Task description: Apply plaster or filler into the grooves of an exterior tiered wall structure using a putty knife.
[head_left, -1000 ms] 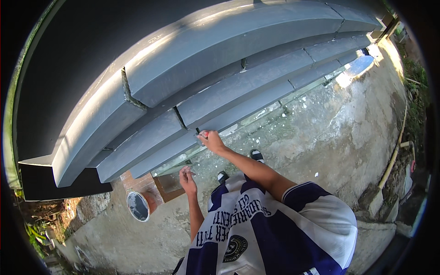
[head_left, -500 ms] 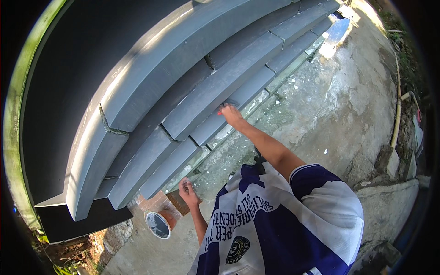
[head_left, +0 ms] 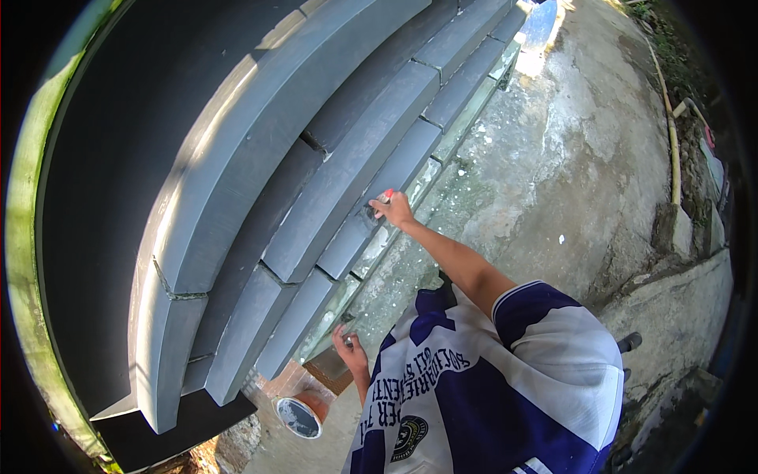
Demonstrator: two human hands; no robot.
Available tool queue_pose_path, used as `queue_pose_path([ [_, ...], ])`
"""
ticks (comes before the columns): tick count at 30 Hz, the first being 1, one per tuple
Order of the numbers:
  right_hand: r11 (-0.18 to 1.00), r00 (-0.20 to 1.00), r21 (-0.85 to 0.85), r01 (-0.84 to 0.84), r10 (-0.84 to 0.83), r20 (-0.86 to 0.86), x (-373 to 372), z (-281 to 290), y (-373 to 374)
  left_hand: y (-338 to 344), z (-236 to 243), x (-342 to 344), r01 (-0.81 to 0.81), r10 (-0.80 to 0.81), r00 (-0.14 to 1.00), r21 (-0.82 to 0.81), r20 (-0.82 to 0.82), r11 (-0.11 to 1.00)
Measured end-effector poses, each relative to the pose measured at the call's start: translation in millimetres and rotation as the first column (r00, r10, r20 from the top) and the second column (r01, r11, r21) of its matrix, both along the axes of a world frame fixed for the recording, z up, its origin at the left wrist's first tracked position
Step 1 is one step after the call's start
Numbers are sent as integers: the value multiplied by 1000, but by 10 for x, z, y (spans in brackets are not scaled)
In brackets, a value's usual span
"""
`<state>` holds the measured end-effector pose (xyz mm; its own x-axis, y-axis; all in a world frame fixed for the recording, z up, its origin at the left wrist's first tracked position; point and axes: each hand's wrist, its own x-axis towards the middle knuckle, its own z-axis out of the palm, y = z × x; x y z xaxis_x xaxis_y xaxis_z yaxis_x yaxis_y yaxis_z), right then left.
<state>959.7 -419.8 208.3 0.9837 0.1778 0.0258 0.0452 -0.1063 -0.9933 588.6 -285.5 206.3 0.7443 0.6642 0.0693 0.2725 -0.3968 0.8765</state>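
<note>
My right hand [head_left: 394, 209] presses at the face of a lower grey step [head_left: 407, 162]. Its fingers are closed on a small tool with a red part; a dark, blurred patch beside the fingertips hides the tool's kind. Lower down, my left hand [head_left: 352, 351] hangs near the foot of the steps with curled fingers. Something small and greyish seems to lie between its thumb and fingers, too small to name. Next to that hand stands an orange-brown bucket [head_left: 317, 403] with a pale rim, holding a grey paste [head_left: 297, 417].
Curved grey slabs [head_left: 237, 170] rise in tiers on the left, with dark gaps at their joints. Paint-spotted concrete ground [head_left: 545, 182] stretches along the right. A brown block [head_left: 330, 370] sits by the bucket. A bamboo pole [head_left: 676, 158] lies at the far right edge.
My view has shifted, so the steps appear turned and lower. My right hand has tilted, with the red part now above its fingers. My left hand stays near the bucket, its fingers more curled.
</note>
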Motion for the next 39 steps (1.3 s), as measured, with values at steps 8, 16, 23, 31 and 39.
queue_pose_path([
  [8,786,863,-512,347,-55,502,1325,270,-982,-105,-30,-126,-33,32,999,94,12,995],
  [16,406,464,-912,56,799,383,242,-76,218,-303,-77,269,22,-16,997,95,-72,995],
  [23,882,771,-257,-395,470,429,-128,151,324,-414,-79,591,42,-38,992,27,-123,999],
  [31,976,974,-30,216,-214,71,1824,22,-1269,-512,-89,480,25,-15,996,119,-90,993],
  [39,474,739,-864,171,519,430,1837,4,-978,-500,-212,534,14,-19,980,-23,-197,1000],
])
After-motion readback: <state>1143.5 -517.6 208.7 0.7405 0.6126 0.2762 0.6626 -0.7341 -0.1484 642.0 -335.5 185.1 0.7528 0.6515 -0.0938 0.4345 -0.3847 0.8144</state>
